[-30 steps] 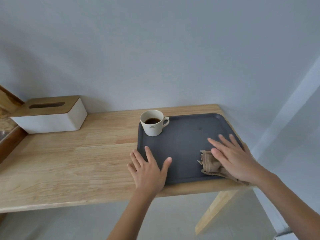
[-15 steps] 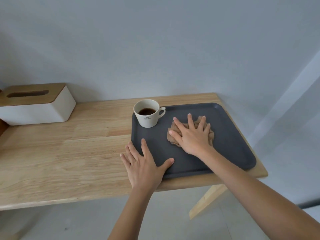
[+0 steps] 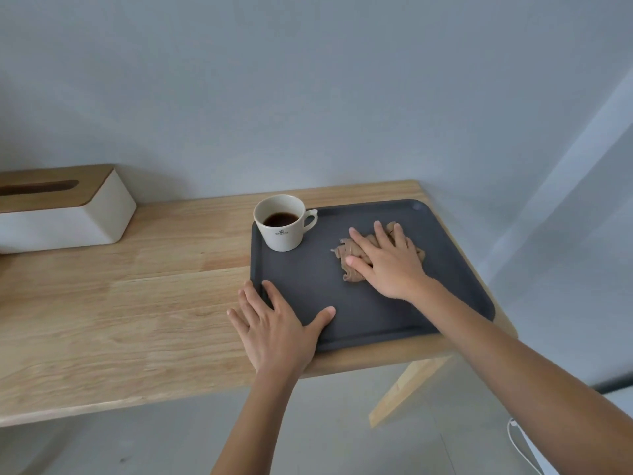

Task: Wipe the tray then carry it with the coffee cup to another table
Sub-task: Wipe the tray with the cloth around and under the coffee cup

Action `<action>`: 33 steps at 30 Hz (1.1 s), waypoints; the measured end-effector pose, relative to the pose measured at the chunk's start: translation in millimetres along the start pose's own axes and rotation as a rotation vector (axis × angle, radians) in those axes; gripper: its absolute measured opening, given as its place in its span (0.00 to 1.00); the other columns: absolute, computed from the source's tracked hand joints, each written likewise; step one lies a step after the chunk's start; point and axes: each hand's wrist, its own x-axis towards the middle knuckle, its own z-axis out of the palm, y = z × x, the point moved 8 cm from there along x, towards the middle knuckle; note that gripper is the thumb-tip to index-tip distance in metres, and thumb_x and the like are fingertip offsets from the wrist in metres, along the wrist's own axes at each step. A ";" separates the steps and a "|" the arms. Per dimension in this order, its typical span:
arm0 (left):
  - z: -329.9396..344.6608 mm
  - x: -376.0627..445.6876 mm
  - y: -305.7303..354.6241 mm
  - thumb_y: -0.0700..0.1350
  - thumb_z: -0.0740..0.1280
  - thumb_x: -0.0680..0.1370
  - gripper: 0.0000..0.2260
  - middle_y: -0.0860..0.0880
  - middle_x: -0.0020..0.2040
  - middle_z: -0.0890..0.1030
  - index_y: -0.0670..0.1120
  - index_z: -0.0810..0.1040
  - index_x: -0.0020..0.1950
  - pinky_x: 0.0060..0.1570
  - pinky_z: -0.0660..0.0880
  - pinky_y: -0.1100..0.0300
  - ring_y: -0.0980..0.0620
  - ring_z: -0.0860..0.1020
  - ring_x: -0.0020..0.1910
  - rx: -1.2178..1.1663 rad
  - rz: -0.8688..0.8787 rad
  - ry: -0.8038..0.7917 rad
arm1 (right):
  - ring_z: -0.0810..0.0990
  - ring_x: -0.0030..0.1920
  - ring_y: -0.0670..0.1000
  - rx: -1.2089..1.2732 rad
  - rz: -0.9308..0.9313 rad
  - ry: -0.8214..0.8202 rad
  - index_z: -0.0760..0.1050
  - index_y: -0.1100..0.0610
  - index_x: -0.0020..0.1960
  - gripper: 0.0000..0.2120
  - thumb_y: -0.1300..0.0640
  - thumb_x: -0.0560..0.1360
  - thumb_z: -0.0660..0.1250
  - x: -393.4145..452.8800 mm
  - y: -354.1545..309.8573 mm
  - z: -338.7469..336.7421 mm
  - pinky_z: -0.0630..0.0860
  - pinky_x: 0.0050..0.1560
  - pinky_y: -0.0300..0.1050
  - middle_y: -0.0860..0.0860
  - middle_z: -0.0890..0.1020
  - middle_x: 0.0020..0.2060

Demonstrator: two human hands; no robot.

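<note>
A dark grey tray [image 3: 455,282] lies at the right end of a light wooden table [image 3: 120,303]. A white coffee cup [image 3: 282,223] with dark coffee stands in the tray's far left corner, handle to the right. My right hand [image 3: 387,262] presses flat on a crumpled brown cloth [image 3: 352,260] in the middle of the tray. My left hand [image 3: 274,329] lies flat with fingers spread over the tray's near left corner, thumb on the tray.
A white tissue box [image 3: 61,210] with a wooden lid stands at the far left of the table by the grey wall. The table's right edge is just past the tray, with a slanted wooden leg [image 3: 404,389] below. A white cable [image 3: 524,447] lies on the floor at right.
My right hand slid the cloth from the tray's near right corner to its middle, then slightly further right. My left hand stayed pressed on the near left corner.
</note>
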 end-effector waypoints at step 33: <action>0.8 2.2 1.0 0.78 0.51 0.64 0.54 0.38 0.78 0.49 0.41 0.51 0.77 0.74 0.53 0.47 0.40 0.50 0.77 -0.036 0.021 0.054 | 0.40 0.77 0.63 0.061 0.056 0.046 0.44 0.39 0.77 0.34 0.30 0.73 0.41 -53.3 33.6 7.2 0.44 0.74 0.62 0.58 0.48 0.79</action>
